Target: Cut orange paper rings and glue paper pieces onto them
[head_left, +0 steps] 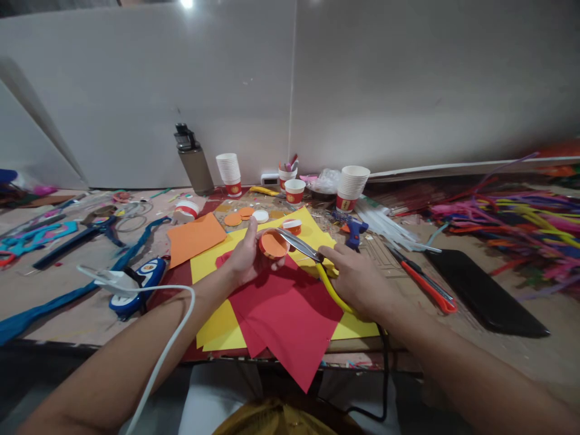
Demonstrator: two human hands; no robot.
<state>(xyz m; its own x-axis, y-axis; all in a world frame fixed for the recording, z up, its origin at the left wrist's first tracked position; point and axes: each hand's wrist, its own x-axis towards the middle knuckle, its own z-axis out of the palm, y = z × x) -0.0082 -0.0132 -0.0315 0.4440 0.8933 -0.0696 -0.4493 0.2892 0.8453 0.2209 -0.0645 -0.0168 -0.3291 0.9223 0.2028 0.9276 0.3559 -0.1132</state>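
My left hand (248, 257) is closed around a short cut-down paper cup (274, 244) with an orange disc across its round face. In my right hand (356, 275) is a pair of yellow-handled scissors (299, 244), its blades reaching the right rim of that cup. Below both hands lie red paper sheets (290, 314) on top of yellow sheets (217, 323). Just behind the held cup stands another short cup piece (292, 226). Orange discs (233, 219) and a white disc (260, 216) lie beyond my left hand, near an orange sheet (197, 237).
Stacked paper cups (352, 184) and a bottle (194, 160) stand along the back wall. A blue glue gun (354, 231), a red utility knife (428, 287) and a black phone-like slab (487, 293) lie right. At left, a white cable (174, 329) crosses above my forearm from a blue power strip (138, 290).
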